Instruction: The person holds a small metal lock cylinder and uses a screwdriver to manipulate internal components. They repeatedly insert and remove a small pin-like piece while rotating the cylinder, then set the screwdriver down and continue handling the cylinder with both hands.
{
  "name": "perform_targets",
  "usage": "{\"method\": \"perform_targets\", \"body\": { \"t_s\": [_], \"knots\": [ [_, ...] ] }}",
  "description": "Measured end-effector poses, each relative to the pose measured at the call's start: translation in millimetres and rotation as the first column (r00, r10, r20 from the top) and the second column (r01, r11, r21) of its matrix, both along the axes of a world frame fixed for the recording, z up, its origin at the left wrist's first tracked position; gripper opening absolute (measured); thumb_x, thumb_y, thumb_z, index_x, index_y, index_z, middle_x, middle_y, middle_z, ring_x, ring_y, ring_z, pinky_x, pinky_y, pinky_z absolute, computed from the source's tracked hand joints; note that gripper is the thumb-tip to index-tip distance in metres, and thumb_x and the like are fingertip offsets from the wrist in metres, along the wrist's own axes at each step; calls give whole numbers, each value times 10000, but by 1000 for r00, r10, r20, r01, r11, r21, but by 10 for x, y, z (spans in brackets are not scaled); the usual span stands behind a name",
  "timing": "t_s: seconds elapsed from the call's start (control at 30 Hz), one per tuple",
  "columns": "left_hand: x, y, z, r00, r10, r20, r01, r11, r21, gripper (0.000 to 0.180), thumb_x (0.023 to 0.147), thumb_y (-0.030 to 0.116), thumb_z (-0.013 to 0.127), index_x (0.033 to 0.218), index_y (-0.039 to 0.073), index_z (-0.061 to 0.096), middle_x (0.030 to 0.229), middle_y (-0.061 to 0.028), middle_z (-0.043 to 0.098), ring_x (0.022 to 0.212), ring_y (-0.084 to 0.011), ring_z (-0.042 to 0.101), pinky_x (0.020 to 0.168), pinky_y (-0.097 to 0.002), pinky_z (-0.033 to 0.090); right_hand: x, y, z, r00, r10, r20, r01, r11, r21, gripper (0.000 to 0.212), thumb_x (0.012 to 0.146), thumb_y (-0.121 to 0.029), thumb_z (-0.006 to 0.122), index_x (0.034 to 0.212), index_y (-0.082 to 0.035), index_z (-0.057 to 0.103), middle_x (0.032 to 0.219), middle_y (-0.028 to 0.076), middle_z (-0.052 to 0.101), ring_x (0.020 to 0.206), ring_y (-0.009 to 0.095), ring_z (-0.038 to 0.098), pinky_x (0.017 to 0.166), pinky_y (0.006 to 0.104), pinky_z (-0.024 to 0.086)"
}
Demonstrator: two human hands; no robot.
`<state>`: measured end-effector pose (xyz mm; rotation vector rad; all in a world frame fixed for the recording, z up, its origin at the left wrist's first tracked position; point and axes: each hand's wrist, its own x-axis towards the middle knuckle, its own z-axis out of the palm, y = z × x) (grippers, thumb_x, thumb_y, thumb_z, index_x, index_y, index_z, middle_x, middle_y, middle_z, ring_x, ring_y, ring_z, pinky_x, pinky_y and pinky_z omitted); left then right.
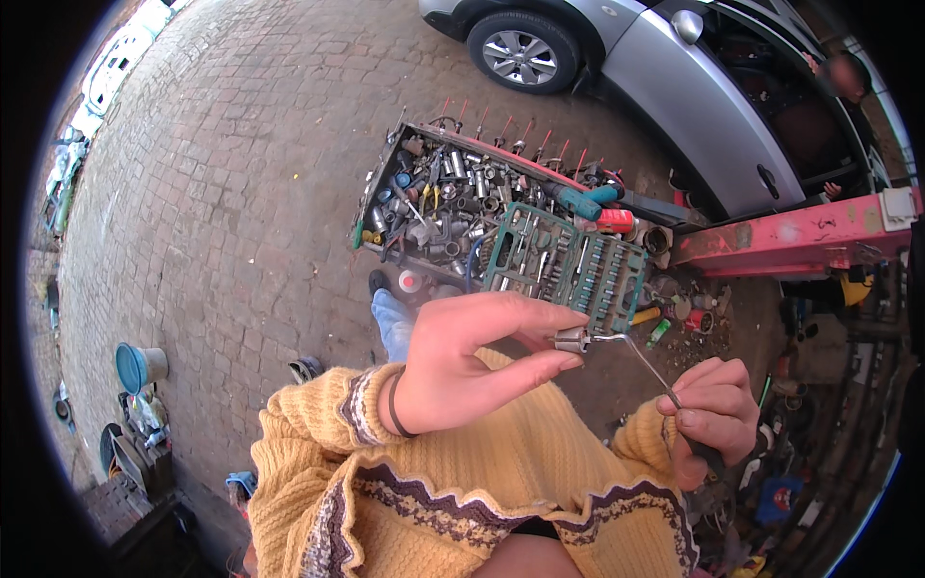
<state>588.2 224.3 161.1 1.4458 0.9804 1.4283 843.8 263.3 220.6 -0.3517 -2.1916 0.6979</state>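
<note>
Socket (572,338) sits pinched between the thumb and forefinger of your left hand (462,371), seated on the bent end of a thin metal wrench (641,358). Your right hand (713,416) is curled closed around that wrench's handle, low and right of the socket. Just beyond your left fingertips lies an open green socket case (568,260), and past it a red tray of loose tools (453,197).
</note>
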Motion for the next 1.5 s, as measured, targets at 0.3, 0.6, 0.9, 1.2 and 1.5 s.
{"method": "perform_targets", "body": {
  "t_s": [0.3,0.6,0.9,1.2,1.5],
  "knots": [
    [2,22,8,1000,-2,7,2,1000,4,301,794,25,794,1081,-1,710,836,-91,717,716,-146,713,638,-252,543,67,48,88,979,40,201,-57,995,80,472,969,-462,567,1034,-19,716,988,88,687,813,190,617,664,290,552],
    [-9,12,2,1000,16,-23,-15,1000,22,296,788,25,801,1069,-2,711,794,-77,698,677,-138,698,605,-248,527,16,84,20,984,47,171,-66,992,108,469,961,-448,575,1003,-4,719,952,85,695,771,182,606,639,284,554],
    [-11,-27,-11,996,77,-50,-76,997,12,280,781,42,808,1042,-4,716,767,-71,690,647,-132,689,576,-246,514,-81,91,-75,992,39,121,-74,951,300,420,984,-373,588,916,16,732,859,116,706,712,164,596,535,247,546],
    [4,-48,-25,987,142,-71,-140,989,36,255,778,51,808,1012,2,718,738,-65,682,622,-137,674,561,-245,502,-82,53,-82,976,27,217,-117,903,413,349,987,-293,587,924,19,730,912,125,710,775,172,601,581,249,581],
    [52,-5,-30,979,195,-59,-189,977,98,256,761,40,812,997,6,721,710,-67,660,603,-156,653,547,-259,489,-74,-46,-225,973,-83,214,-37,863,505,231,936,-225,634,963,-14,726,947,114,715,855,176,595,619,259,579]
  ]
}}
